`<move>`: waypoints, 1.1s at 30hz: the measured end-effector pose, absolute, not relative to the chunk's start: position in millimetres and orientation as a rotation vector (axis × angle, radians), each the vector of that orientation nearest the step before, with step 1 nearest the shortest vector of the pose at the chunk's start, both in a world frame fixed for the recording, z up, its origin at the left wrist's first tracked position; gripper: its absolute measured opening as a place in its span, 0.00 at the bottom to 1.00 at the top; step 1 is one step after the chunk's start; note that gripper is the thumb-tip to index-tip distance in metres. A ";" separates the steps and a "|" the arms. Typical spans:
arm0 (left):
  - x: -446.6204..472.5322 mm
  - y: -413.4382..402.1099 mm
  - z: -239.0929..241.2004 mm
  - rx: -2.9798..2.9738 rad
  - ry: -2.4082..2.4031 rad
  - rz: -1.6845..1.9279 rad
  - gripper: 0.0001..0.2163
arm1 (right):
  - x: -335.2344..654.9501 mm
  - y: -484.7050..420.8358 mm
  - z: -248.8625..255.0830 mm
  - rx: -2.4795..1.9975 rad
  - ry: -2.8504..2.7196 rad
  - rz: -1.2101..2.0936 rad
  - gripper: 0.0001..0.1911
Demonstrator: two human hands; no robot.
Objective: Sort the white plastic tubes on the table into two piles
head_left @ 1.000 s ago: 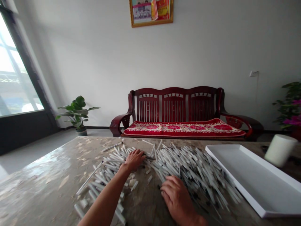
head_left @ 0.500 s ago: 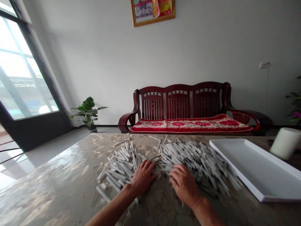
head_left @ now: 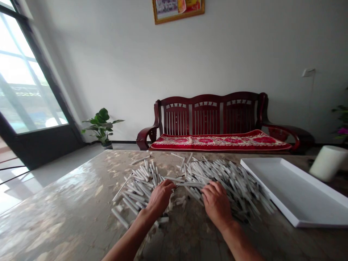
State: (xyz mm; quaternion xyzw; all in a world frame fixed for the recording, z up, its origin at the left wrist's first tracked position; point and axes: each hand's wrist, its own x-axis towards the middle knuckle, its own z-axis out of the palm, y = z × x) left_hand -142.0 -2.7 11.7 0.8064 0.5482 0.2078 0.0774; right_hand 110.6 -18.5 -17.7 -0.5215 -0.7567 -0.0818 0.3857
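Note:
A wide heap of white pens [head_left: 231,179] and a smaller heap of white pen parts [head_left: 138,183] lie on the marbled brown table [head_left: 67,214]. My left hand [head_left: 160,197] rests palm down at the right edge of the smaller heap, fingers curled onto the pieces. My right hand [head_left: 216,203] lies palm down on the near left side of the big heap, its fingertips on one white pen [head_left: 190,184] lying crosswise between the hands. Whether either hand grips a piece is hidden by the fingers.
A long white tray [head_left: 296,195] sits at the right of the table, with a white cylinder [head_left: 327,163] behind it. Beyond the table stand a dark wooden bench with a red cushion [head_left: 217,141], a potted plant [head_left: 102,127] and a glass door [head_left: 24,98].
Both hands have come together at the gap between the two heaps: the left drew back from the far pieces, the right moved forward onto the big heap. The view has shifted left.

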 end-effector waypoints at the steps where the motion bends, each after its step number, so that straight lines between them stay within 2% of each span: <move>1: -141.5 -0.3 11.3 2.437 1.632 0.588 0.17 | 110.0 -18.9 -17.7 -1.313 -1.924 -0.209 0.08; 7: -141.4 19.6 11.5 2.465 1.805 0.493 0.22 | 101.4 -24.1 -16.7 -1.216 -1.915 -0.191 0.10; 11: -133.4 41.5 15.8 2.523 1.837 0.172 0.22 | 99.2 -24.8 -17.4 -1.189 -1.926 -0.153 0.11; 17: -114.0 57.9 23.3 2.556 1.832 0.109 0.10 | 103.4 -23.1 -18.3 -1.191 -1.916 -0.160 0.11; 20: -106.8 54.0 25.1 2.594 1.789 0.135 0.08 | 104.7 -22.2 -16.9 -1.184 -1.899 -0.164 0.12; 23: -100.0 44.4 25.3 2.646 1.656 0.289 0.10 | 105.8 -23.0 -11.6 -1.155 -1.844 -0.201 0.12; 26: -99.8 35.7 27.9 2.582 1.428 0.668 0.15 | 106.6 -26.1 -5.0 -1.132 -1.822 -0.247 0.12; 29: -114.0 32.9 35.0 2.365 1.673 0.851 0.16 | 104.7 -29.6 -1.7 -1.110 -1.853 -0.241 0.12; 31: -128.1 33.3 39.6 2.211 2.020 0.594 0.13 | 101.5 -31.0 -2.0 -1.102 -1.876 -0.221 0.12; 33: -139.4 33.4 40.9 2.151 2.159 0.327 0.13 | 97.7 -31.4 -3.4 -1.099 -1.896 -0.203 0.12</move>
